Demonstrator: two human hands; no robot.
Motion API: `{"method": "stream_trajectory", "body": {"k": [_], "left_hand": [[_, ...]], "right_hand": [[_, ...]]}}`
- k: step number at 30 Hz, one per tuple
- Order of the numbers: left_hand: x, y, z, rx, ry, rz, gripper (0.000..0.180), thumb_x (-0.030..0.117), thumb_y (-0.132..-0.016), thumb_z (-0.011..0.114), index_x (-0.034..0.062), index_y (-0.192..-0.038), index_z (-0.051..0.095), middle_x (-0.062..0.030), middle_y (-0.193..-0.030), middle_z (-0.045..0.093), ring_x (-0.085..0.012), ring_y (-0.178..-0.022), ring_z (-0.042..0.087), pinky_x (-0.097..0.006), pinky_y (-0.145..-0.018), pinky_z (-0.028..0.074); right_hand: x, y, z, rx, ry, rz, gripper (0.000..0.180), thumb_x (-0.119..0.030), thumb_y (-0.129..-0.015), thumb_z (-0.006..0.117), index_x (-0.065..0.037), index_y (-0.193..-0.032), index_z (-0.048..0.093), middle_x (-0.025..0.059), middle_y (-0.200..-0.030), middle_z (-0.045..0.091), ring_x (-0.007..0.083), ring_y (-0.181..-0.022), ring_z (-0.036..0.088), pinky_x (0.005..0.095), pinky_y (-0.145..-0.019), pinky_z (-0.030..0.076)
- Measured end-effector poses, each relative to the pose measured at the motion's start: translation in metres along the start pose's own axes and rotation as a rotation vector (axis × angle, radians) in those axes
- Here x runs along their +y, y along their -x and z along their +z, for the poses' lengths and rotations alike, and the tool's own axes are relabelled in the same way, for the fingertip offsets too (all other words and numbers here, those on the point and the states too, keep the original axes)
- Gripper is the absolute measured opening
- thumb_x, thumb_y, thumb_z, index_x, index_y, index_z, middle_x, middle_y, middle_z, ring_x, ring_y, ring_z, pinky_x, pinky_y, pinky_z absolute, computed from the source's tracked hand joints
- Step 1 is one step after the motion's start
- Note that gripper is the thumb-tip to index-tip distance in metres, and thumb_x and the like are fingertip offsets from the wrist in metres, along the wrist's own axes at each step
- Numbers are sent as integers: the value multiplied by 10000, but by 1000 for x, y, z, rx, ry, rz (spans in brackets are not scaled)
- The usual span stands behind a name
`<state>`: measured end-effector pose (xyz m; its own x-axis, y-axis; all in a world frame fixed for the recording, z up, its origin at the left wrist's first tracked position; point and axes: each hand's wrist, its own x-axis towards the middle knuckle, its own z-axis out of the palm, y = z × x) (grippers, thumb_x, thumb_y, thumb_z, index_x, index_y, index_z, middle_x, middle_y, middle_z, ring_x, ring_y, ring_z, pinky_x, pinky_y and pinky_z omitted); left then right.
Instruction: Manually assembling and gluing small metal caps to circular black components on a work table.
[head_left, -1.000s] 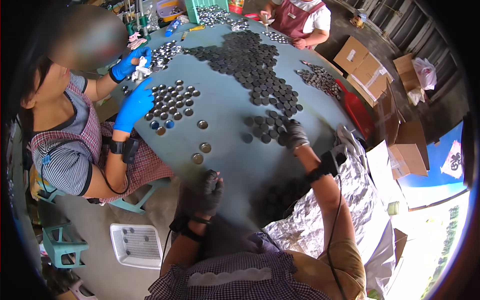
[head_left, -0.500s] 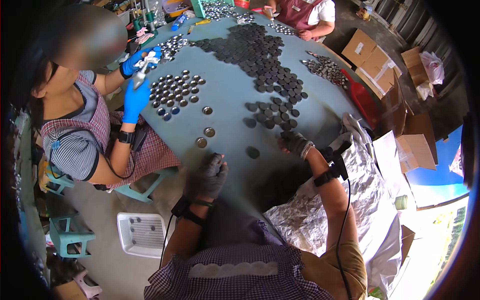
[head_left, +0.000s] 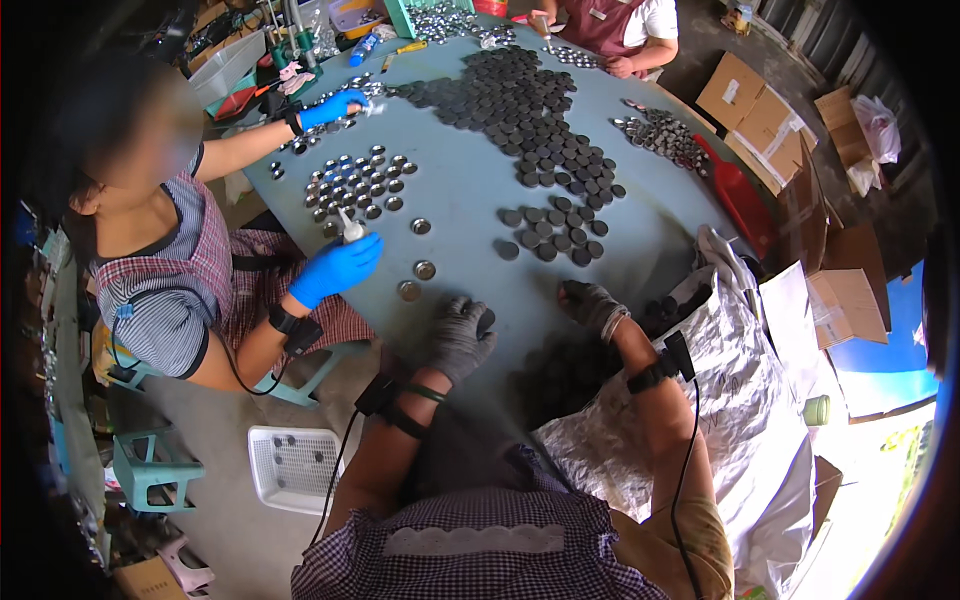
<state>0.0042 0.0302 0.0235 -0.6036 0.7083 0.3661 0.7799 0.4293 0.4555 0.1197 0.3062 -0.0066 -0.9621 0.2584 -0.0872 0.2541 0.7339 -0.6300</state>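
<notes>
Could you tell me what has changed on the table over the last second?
The right hand drew back from the small cluster of dark discs to the table's near edge. The left hand stayed at the edge. The co-worker's near blue glove came toward the loose silver caps.

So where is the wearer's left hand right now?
In the head view, the left hand rests at the blue table's near edge, just right of three loose silver caps.

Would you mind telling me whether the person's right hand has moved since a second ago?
Yes. The right hand has drawn back from the small cluster of dark discs toward the near edge of the blue table, by the foil bag.
</notes>
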Motion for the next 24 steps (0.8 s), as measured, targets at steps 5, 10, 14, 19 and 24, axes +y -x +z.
{"method": "stream_trajectory", "body": {"k": [5,10,14,19,24], "left_hand": [[-1,-8,13,-63,-2,-1,381,178,-709,739,61,-1050,615,-96,-995,594,-261,-898,597,-367,-782,500],[6,17,15,-12,856,-189,359,8,-708,738,34,-1042,610,-67,-985,598,-172,-904,610,-282,-795,510],[5,40,1,100,1007,-294,363,-36,-703,751,0,-1038,615,-60,-1002,610,-156,-914,607,-275,-812,506],[6,37,-5,112,877,-162,388,-9,-688,771,12,-1047,624,-81,-1019,616,-198,-933,607,-314,-829,501],[4,39,-6,129,840,-133,397,-18,-695,759,-5,-1064,613,-85,-1029,611,-192,-962,593,-324,-849,492]], "right_hand": [[-14,-5,5,-36,-546,334,75,-84,-883,545,-77,-820,584,-35,-705,529,95,-671,474,278,-638,428],[10,-15,44,91,-356,134,62,-86,-885,541,-78,-857,595,-7,-726,586,154,-678,534,299,-643,449],[-70,-7,50,-124,-1074,266,164,-120,-897,548,-69,-1042,605,10,-760,624,224,-692,587,319,-647,488],[-101,10,43,-182,-767,-160,545,-74,-876,539,-85,-1392,361,49,-967,663,95,-622,568,227,-544,475],[-125,24,23,-356,-834,109,501,-70,-879,519,-60,-1363,390,32,-865,665,92,-557,563,223,-507,474]]}}
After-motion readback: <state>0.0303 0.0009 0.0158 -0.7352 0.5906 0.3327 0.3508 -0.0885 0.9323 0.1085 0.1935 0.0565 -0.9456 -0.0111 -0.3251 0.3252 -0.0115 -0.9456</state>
